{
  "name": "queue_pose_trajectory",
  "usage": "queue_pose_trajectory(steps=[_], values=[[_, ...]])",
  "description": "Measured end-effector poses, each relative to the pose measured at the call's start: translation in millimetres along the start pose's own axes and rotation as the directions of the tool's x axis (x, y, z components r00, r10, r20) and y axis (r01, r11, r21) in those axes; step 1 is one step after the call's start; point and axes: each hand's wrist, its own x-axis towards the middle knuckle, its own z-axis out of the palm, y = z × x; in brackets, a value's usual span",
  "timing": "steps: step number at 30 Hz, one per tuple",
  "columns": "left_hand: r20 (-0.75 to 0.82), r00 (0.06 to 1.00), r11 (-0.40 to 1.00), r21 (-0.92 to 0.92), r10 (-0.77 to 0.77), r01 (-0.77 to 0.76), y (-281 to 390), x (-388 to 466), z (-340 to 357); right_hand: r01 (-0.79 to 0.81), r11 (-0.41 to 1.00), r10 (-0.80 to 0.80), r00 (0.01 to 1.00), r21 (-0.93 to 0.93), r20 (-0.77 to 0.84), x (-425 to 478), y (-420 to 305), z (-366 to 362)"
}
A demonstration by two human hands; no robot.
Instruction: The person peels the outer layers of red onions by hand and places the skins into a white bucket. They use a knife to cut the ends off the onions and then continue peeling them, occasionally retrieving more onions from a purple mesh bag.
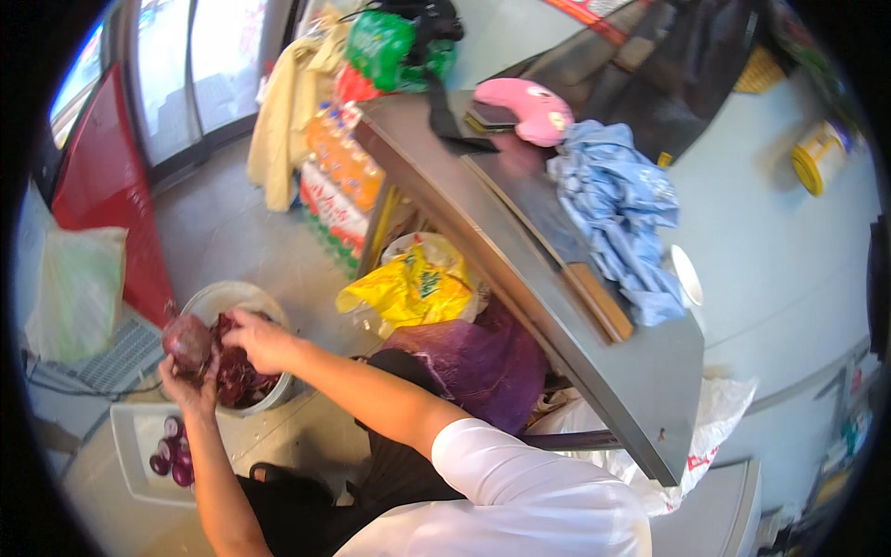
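Observation:
At the lower left, my left hand (190, 383) holds a red onion (188, 341) from below, with its dry skin on. My right hand (254, 341) is just to the right of the onion, fingertips near its side; what its fingers grip, perhaps a bit of skin, cannot be made out. Both hands are over the edge of a white bucket (278, 404) that holds dark red onion skins (240, 379). Below and left of the bucket, a white rectangular tray (129, 466) contains several peeled purple onions (179, 456), partly hidden behind my left forearm.
A dark table (626, 376) bears a large wooden-handled knife (598, 299), a blue cloth (616, 202) and a pink neck pillow (525, 104). Underneath are a yellow plastic bag (418, 282) and a purple mesh sack (480, 362). A red panel (115, 195) leans at the left.

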Motion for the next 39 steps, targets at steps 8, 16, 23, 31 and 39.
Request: queue_pose_trajectory(steps=[8,16,23,31,39], values=[[0.148,0.989,0.999,-0.038,-0.030,0.036,-11,5,3,-0.127,0.836,-0.101,0.921,-0.534,-0.377,-113,-139,-212],[0.155,0.988,0.997,0.077,0.008,-0.020,-21,-19,34,-0.798,0.179,0.203,0.602,-0.575,-0.772,-204,-202,-351],[0.149,0.981,0.984,0.104,0.125,-0.141,-18,-20,33,-0.814,0.225,0.428,0.576,-0.535,-0.697,-226,-187,-361],[0.016,0.989,0.981,0.119,0.150,-0.151,-22,-31,29,-0.907,0.307,0.210,0.361,-0.289,-0.909,-234,-221,-356],[0.021,0.996,0.990,0.111,0.091,-0.093,-26,-29,28,-0.561,0.827,0.326,0.546,-0.048,-0.772,-207,-224,-298]])
